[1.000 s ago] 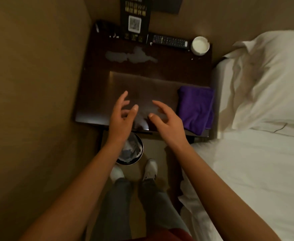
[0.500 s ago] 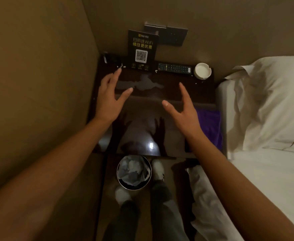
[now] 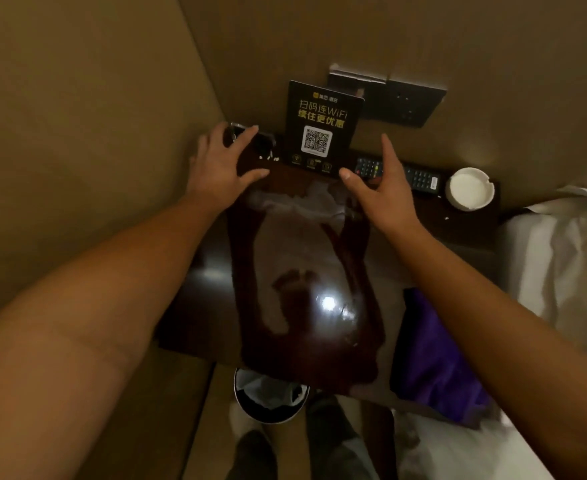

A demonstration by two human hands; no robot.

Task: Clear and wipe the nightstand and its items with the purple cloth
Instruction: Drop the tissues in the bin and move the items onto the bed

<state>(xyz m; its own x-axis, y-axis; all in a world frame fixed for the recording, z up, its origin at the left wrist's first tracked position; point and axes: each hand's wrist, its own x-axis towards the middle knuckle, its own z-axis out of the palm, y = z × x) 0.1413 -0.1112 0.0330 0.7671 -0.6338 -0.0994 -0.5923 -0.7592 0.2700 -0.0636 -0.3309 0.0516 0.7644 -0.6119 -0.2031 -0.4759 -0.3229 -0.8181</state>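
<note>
The dark glossy nightstand [image 3: 209,299] fills the middle of the head view. Against the wall at its back stands a black WiFi sign [image 3: 321,128] with a QR code. My left hand [image 3: 221,168] hovers with spread fingers just left of the sign, its fingertips over a small dark object [image 3: 264,142] in the back left corner. My right hand [image 3: 380,188] is spread to the right of the sign, over the left end of a black remote [image 3: 420,176]. A white ashtray [image 3: 470,188] sits at the back right. The folded purple cloth [image 3: 430,355] lies at the front right edge, partly under my right forearm.
A pale smear [image 3: 295,202] marks the tabletop between my hands. A wall switch panel [image 3: 403,102] hangs behind the sign. A round waste bin [image 3: 268,396] with crumpled paper stands on the floor below the front edge. The bed with its white pillow [image 3: 569,244] borders the right side.
Both hands have reached from the nightstand's front to its back, and now flank the WiFi sign. The camera has moved closer and tilted upward.
</note>
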